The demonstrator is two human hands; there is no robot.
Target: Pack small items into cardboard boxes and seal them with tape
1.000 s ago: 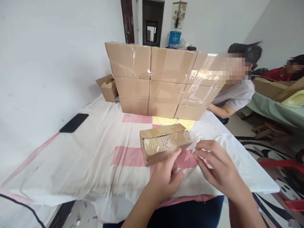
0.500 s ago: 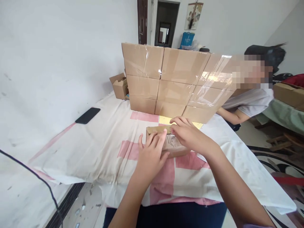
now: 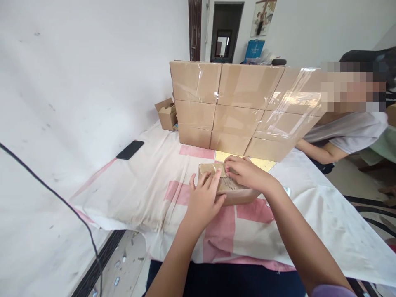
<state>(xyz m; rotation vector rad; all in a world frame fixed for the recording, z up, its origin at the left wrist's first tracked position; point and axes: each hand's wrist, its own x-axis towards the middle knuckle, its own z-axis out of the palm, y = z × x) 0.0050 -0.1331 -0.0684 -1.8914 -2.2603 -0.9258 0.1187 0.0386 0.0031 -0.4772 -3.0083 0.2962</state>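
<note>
A small brown cardboard box lies on the cloth in front of me, with dark printed marks and shiny clear tape on its top. My left hand rests over the box's left end, its fingers spread on the top and the thumb at the near side. On the top near the far edge, the bent fingers of my right hand are pinched together; what lies between them is hidden. Both hands touch the box.
Behind the box stands a stack of taped cartons. An open carton and a black phone are at the left on the cloth-covered table. A co-worker's arm is at the right. A black cable hangs at the left.
The view has shifted, so the scene sits further right. My right fingers have drawn closer together on the box top. My left hand keeps its place on the box.
</note>
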